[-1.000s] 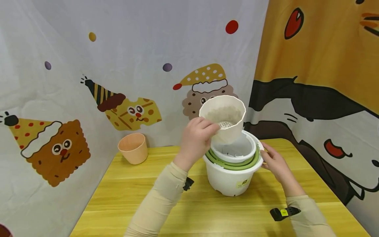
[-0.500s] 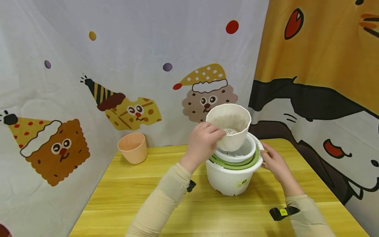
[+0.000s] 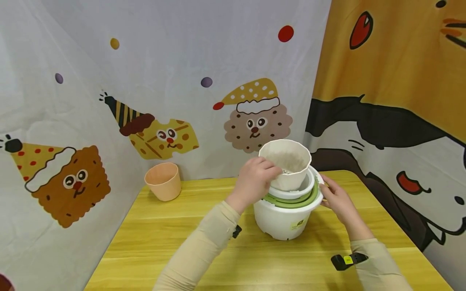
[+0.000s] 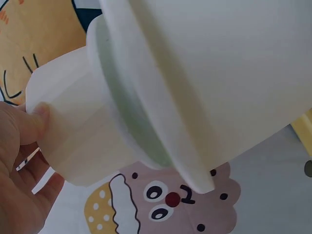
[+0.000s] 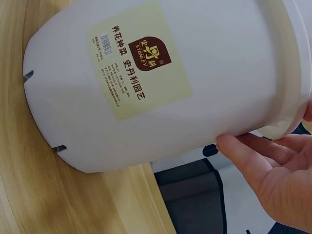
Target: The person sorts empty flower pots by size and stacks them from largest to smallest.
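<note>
My left hand (image 3: 253, 182) pinches the near-left rim of a cream flower pot (image 3: 294, 181), whose inside is stained and whose bottom has small holes. Its base sits within the mouth of a smaller white pot (image 3: 291, 195). That one nests in a green pot (image 3: 303, 201), and all stand inside a large white flower pot (image 3: 278, 224) on the table. The right wrist view shows a printed label (image 5: 141, 58) on the large pot's wall. At that pot's right side, my right hand (image 3: 337, 198) holds its rim, a fingertip against the wall just beneath.
A peach-coloured pot (image 3: 165, 190) stands at the table's back left corner. The wooden table (image 3: 174, 234) meets a cartoon-printed cloth (image 3: 204, 48) behind it and on both sides. Straps with small black devices sit on both wrists.
My left hand has lowered the cream pot and shifted it slightly right, from above the stack down into the smaller white pot's mouth. My right hand has stayed at the large pot's rim.
</note>
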The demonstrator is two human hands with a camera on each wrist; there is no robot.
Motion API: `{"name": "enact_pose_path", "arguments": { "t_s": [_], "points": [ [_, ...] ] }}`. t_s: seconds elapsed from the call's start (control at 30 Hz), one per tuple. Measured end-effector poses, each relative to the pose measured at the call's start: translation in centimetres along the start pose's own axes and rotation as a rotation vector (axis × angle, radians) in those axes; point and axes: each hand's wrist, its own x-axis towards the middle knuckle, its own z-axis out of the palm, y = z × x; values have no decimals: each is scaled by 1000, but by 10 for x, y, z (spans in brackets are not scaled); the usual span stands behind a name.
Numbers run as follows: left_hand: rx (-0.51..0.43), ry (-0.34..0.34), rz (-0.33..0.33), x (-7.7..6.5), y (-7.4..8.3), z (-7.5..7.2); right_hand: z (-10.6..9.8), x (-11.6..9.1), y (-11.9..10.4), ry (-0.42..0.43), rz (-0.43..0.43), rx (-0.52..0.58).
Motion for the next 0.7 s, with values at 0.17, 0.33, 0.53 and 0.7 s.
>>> {"name": "enact_pose_path", "arguments": {
  "t_s": [0.17,0.33,0.53,0.7],
  "points": [
    [-17,-42,-14,-4,2,6,1,0,0,4,-4,-5],
    [-21,-99,-41,-5,4,9,1,1,1,5,-8,-7],
    [3,-159,-55,-6,6,14,1,1,2,7,-7,-7],
    [15,-191,-61,-6,6,18,1,1,1,11,-4,-16]
  ]
}}
